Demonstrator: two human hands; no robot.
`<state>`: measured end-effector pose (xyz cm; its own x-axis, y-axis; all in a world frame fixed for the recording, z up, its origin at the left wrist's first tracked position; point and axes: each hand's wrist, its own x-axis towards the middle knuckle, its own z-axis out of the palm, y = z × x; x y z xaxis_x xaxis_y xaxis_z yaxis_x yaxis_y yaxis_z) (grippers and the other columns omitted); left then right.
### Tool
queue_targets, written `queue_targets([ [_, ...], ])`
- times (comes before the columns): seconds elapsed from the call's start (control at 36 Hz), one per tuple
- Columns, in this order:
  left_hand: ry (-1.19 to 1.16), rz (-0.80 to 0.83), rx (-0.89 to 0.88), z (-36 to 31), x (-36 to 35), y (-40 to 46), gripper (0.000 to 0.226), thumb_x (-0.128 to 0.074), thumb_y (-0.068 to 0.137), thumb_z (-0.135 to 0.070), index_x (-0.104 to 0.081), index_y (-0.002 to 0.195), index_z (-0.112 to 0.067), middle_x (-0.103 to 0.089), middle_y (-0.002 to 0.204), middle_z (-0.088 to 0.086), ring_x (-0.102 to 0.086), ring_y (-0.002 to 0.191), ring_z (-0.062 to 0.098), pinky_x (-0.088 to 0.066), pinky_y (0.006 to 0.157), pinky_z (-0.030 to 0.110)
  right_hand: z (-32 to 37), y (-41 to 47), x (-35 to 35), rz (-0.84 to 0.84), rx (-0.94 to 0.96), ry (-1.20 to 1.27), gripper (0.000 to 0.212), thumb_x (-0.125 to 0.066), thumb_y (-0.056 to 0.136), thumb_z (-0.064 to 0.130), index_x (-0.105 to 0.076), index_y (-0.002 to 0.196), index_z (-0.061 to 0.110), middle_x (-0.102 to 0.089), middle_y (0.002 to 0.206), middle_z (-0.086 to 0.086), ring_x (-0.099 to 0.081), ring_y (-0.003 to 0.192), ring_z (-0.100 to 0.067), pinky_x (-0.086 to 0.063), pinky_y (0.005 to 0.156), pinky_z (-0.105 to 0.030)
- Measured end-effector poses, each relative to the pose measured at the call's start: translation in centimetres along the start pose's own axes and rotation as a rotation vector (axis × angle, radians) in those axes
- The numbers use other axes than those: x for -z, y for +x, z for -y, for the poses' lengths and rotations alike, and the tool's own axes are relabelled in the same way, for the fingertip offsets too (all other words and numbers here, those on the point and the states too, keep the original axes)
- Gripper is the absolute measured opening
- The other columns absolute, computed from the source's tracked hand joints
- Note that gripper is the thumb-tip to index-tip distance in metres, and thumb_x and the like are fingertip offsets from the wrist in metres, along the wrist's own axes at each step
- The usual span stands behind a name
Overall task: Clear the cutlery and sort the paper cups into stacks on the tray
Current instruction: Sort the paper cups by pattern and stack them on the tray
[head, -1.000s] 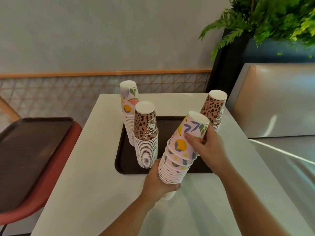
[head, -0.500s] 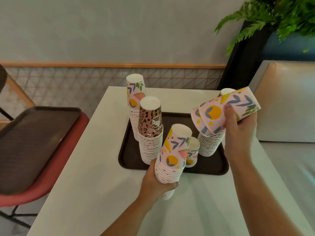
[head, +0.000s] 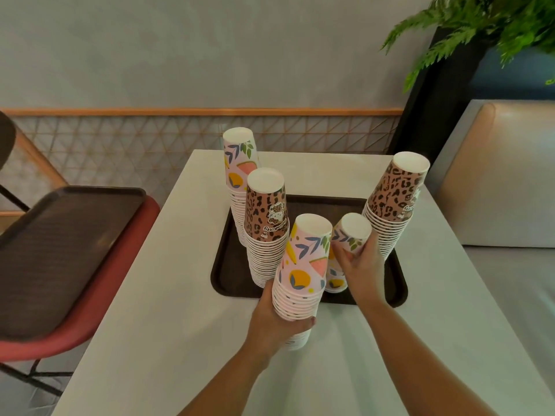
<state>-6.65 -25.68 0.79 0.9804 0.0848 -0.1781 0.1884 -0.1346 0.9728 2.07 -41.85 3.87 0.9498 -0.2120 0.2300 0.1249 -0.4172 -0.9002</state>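
Observation:
My left hand (head: 279, 319) grips a tall upside-down stack of pink floral paper cups (head: 303, 265) just in front of the dark brown tray (head: 396, 283). My right hand (head: 360, 265) holds a short pink floral stack (head: 350, 232) that stands on the tray beside it. Three more stacks stand on the tray: a pink floral stack (head: 238, 163) at the back left, a leopard-print stack (head: 265, 211) in front of it, and another leopard-print stack (head: 396, 193) at the right. No cutlery is visible.
The tray lies on a white table (head: 168, 295). A second dark tray (head: 60, 250) rests on a red chair at the left. A beige bench seat (head: 504, 181) and a planter with green fern (head: 480, 28) stand at the right.
My right hand lifted a few pink floral cups off the left hand's stack, swung them up to the right, then brought them down onto the short stack on the tray.

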Motion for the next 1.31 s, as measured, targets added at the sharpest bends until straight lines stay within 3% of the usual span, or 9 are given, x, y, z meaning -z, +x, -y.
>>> queue_targets([
  [0.17,-0.005,0.009,0.012,-0.1,0.0,0.1,0.082,-0.089,0.055,-0.013,-0.044,0.116,-0.044,-0.056,0.127,-0.014,-0.052,0.119,0.009,-0.046,0.102,0.034,-1.4,-0.5,-1.3,0.159,-0.079,0.004,0.066,-0.071,0.079,0.022,-0.035,0.134,0.017,-0.053,0.129,-0.002,-0.051,0.121,-0.019,-0.046,0.099,-0.035],
  [0.31,0.01,0.022,0.014,-0.3,-0.2,0.2,0.08,-0.089,0.057,-0.013,-0.042,0.113,-0.045,-0.054,0.124,-0.016,-0.051,0.118,0.008,-0.045,0.099,0.027,0.0,-1.1,-0.9,0.018,0.013,-0.056,0.052,-0.05,0.093,0.037,-0.036,0.138,0.015,-0.045,0.138,-0.002,-0.043,0.128,-0.014,-0.036,0.097,-0.019],
  [0.42,0.028,0.019,-0.006,-0.5,-0.2,0.4,0.08,-0.088,0.058,-0.011,-0.04,0.111,-0.047,-0.054,0.123,-0.016,-0.051,0.117,0.007,-0.045,0.1,0.027,3.5,-1.5,0.4,0.041,0.155,0.17,0.05,-0.032,0.09,0.051,-0.045,0.127,0.02,-0.058,0.118,0.007,-0.055,0.109,-0.001,-0.045,0.087,-0.012],
  [0.53,0.004,0.035,-0.005,-0.3,0.0,0.5,0.081,-0.089,0.055,-0.014,-0.044,0.114,-0.046,-0.057,0.122,-0.019,-0.053,0.116,0.004,-0.046,0.1,0.027,5.8,-1.6,1.2,0.43,0.13,0.156,0.047,-0.054,0.084,0.053,-0.04,0.124,0.034,-0.058,0.113,0.019,-0.058,0.102,0.006,-0.049,0.078,-0.01],
  [0.61,0.003,0.05,-0.002,-0.4,0.0,0.6,0.085,-0.088,0.049,-0.026,-0.043,0.118,-0.046,-0.057,0.126,-0.015,-0.053,0.118,0.006,-0.046,0.102,0.031,6.0,-1.7,1.0,0.506,0.057,0.068,0.049,-0.071,0.077,0.033,-0.042,0.117,0.035,-0.061,0.107,0.018,-0.06,0.098,0.004,-0.053,0.077,-0.013],
  [0.78,0.037,0.067,0.002,-0.4,0.3,0.8,0.084,-0.09,0.055,-0.015,-0.042,0.117,-0.047,-0.057,0.125,-0.016,-0.053,0.117,0.003,-0.045,0.1,0.027,6.3,-1.5,1.0,0.407,0.06,0.08,0.048,-0.073,0.076,0.027,-0.046,0.116,0.028,-0.062,0.101,0.018,-0.06,0.091,0.008,-0.05,0.071,-0.008],
  [1.0,0.068,0.08,0.048,-0.7,0.3,0.9,0.087,-0.089,0.057,-0.016,-0.039,0.124,-0.039,-0.054,0.129,-0.01,-0.05,0.12,0.012,-0.043,0.104,0.035,7.5,-0.1,1.8,0.193,0.058,0.174,0.037,-0.069,0.079,0.026,-0.052,0.111,0.019,-0.067,0.103,0.005,-0.066,0.093,-0.008,-0.056,0.079,-0.031],
  [1.19,0.056,0.072,0.077,-0.4,0.5,1.0,0.086,-0.089,0.058,-0.017,-0.038,0.123,-0.041,-0.054,0.127,-0.011,-0.05,0.119,0.012,-0.044,0.1,0.029,7.9,1.4,3.1,-0.215,0.094,0.302,0.051,-0.065,0.083,0.03,-0.047,0.124,0.006,-0.062,0.113,0.003,-0.06,0.095,0.003,-0.048,0.075,-0.008],
  [1.31,0.055,0.073,0.081,-0.5,0.4,1.0,0.087,-0.088,0.058,-0.017,-0.038,0.126,-0.037,-0.054,0.128,-0.01,-0.05,0.119,0.012,-0.044,0.101,0.03,6.9,1.3,2.8,-0.209,0.122,0.202,0.058,-0.067,0.078,0.032,-0.042,0.125,0.011,-0.056,0.116,0.007,-0.055,0.099,0.004,-0.044,0.082,-0.004],
])
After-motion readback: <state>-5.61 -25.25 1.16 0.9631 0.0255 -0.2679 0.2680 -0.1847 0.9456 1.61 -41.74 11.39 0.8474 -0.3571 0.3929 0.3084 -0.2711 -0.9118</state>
